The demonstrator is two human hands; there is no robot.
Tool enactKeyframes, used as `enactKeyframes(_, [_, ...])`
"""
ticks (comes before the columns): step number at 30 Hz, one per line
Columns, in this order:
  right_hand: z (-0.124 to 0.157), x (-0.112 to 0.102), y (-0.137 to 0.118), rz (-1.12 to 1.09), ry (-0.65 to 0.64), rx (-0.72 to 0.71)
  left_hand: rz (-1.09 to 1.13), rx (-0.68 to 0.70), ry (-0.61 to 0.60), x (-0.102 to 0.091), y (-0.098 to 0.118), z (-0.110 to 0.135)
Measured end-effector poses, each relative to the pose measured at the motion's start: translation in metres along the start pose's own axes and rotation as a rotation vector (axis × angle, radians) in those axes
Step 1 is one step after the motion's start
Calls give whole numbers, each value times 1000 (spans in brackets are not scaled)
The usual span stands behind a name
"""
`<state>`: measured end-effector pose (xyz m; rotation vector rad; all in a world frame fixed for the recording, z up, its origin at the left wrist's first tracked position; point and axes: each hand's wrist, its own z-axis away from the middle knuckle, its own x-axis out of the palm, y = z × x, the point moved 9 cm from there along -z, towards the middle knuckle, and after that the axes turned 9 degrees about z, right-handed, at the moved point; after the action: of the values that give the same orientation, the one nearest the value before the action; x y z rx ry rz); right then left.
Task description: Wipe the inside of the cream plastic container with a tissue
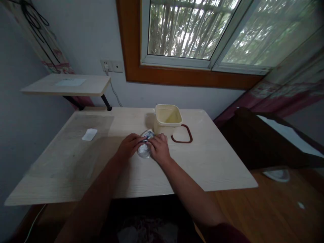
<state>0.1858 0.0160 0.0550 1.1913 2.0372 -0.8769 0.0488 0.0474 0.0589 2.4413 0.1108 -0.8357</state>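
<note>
Nothing here can be read: no word, brand, number or sign. The packet [145, 149], clasped between the left hand [129, 145] and the right hand [160, 149], carries blue print on white, but it is too crumpled, small and blurred to make out. The sheet [71, 82] on the shelf [97, 87] shows only faint grey marks, too dim to tell as letters. The slip [89, 134] on the table [207, 162] shows a plain white face.
</note>
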Motion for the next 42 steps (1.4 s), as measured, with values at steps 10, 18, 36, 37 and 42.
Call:
enactKeyframes(10, [-1, -1, 1, -49, -6, -2, 60, -19, 4, 3, -4, -2])
enactKeyframes(18, [-2, 1, 1, -187, -16, -19, 121, -106, 9, 2, -9, 1])
enactKeyframes(36, [-3, 0, -2, -245, -47, -53, 220, -259, 21, -3, -20, 0])
enactKeyframes(37, [-3, 0, -2, -253, -48, -53, 220, -262, 25, -3, -20, 0])
enactKeyframes(42, [-3, 0, -1, -261, -61, -42, 227, -277, 20, -5, -21, -1])
